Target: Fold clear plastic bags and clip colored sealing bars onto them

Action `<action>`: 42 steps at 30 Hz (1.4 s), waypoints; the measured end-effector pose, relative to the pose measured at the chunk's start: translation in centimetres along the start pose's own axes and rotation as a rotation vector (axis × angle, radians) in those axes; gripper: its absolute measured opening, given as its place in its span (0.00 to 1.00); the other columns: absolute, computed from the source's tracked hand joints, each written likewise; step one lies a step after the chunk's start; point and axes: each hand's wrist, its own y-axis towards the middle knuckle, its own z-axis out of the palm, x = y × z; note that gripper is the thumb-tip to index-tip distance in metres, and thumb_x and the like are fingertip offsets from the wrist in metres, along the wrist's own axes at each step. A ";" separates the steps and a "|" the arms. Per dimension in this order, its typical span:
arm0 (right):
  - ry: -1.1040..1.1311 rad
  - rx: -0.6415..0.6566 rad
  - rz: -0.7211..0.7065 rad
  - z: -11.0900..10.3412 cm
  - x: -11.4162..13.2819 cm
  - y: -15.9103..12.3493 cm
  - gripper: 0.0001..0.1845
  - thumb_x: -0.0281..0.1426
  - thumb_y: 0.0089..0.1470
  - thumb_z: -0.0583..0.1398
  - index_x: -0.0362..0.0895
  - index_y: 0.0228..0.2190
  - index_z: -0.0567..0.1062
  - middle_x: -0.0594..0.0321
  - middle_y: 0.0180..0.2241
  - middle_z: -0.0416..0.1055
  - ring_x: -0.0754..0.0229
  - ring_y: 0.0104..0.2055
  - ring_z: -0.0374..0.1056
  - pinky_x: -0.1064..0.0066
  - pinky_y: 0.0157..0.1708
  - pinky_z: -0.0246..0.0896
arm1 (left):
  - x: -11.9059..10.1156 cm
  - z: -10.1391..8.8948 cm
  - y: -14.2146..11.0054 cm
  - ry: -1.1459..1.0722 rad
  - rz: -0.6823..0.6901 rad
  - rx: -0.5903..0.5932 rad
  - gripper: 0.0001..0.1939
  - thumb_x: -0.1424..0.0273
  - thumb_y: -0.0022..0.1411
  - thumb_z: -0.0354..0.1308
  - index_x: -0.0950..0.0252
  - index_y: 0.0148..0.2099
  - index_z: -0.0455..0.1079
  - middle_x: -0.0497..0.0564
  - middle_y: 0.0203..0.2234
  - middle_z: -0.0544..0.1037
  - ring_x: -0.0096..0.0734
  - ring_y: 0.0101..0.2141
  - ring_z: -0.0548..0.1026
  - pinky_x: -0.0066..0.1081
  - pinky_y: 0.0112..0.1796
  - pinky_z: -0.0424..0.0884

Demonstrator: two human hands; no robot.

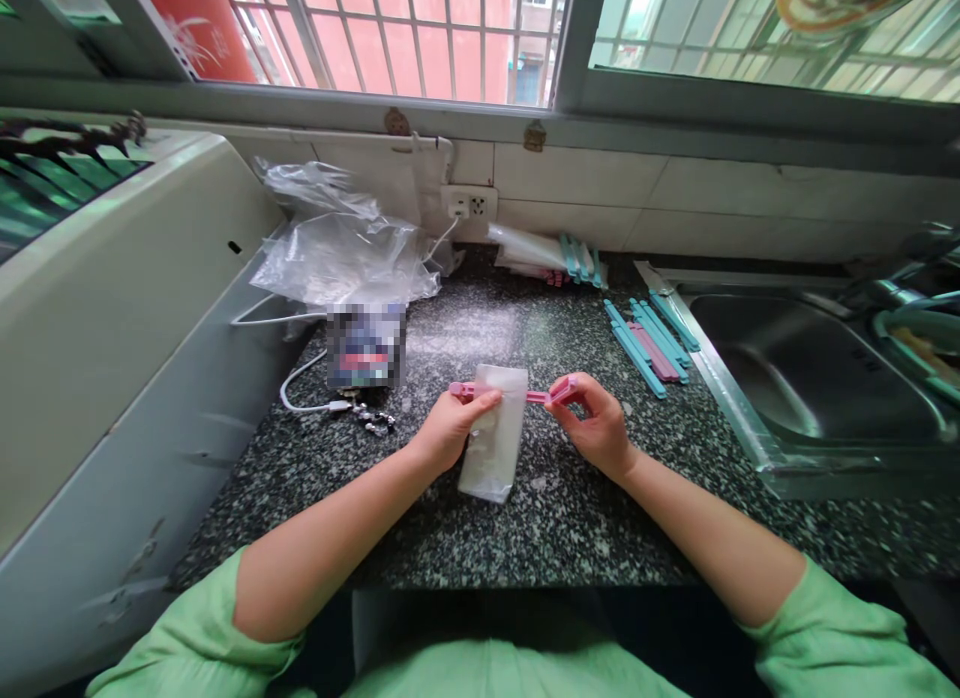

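My left hand [450,423] is closed on a small clear plastic bag [495,448] and one end of a pink bag sealing clip [535,397]. The clip runs across the top of the bag, partly behind it. My right hand [596,428] pinches the clip's other end, where its hinged pink arm [564,388] stands at an angle to the rest. The bag hangs flat below the clip, over the counter. To the right lie several blue sealing clips [637,348] and pink ones [656,353].
The speckled stone counter [420,538] has a steel sink [795,368] at right. Crumpled plastic bags [337,248], a phone-like blurred item [366,348] and a white cable [300,406] lie left. Clipped bags [536,253] rest by the wall near a socket [471,204]. A white appliance [150,308] borders the left.
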 end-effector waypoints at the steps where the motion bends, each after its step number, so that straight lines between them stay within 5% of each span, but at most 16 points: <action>1: 0.005 0.000 -0.020 0.0 0.0 0.0 0.02 0.32 0.53 0.58 0.46 0.31 0.69 0.63 0.30 0.69 0.64 0.30 0.65 0.71 0.28 0.66 | 0.0 0.0 0.0 0.003 0.000 0.000 0.18 0.63 0.37 0.69 0.70 0.30 0.74 0.52 0.21 0.77 0.28 0.23 0.71 0.28 0.29 0.66; 10: -0.106 0.047 -0.199 -0.3 0.0 0.3 0.07 0.27 0.53 0.57 0.47 0.35 0.72 0.61 0.31 0.68 0.63 0.32 0.66 0.69 0.31 0.66 | 0.1 0.2 -0.2 0.005 -0.005 0.029 0.19 0.62 0.37 0.70 0.69 0.30 0.74 0.50 0.22 0.77 0.26 0.23 0.71 0.26 0.29 0.65; 29: -0.195 0.133 -0.095 0.1 -0.6 0.1 0.07 0.29 0.54 0.57 0.47 0.35 0.75 0.60 0.30 0.67 0.62 0.32 0.66 0.69 0.32 0.66 | -0.2 -0.1 0.0 0.171 0.047 0.058 0.18 0.62 0.36 0.69 0.69 0.29 0.74 0.50 0.23 0.76 0.28 0.26 0.69 0.28 0.32 0.64; 37: -0.184 0.084 -0.076 -0.1 -0.7 0.3 0.06 0.30 0.52 0.58 0.48 0.33 0.74 0.61 0.30 0.66 0.62 0.32 0.65 0.69 0.31 0.66 | -1.6 -0.6 -0.1 0.466 0.270 -0.110 0.15 0.59 0.43 0.64 0.67 0.23 0.71 0.44 0.15 0.66 0.23 0.20 0.60 0.25 0.23 0.54; 42: -0.074 0.095 0.070 -0.1 -0.6 0.3 0.11 0.34 0.50 0.60 0.46 0.38 0.71 0.61 0.32 0.67 0.63 0.30 0.65 0.70 0.29 0.66 | -1.6 -0.7 -0.1 0.492 0.345 -0.075 0.11 0.62 0.43 0.64 0.65 0.27 0.74 0.46 0.19 0.69 0.26 0.23 0.64 0.26 0.28 0.59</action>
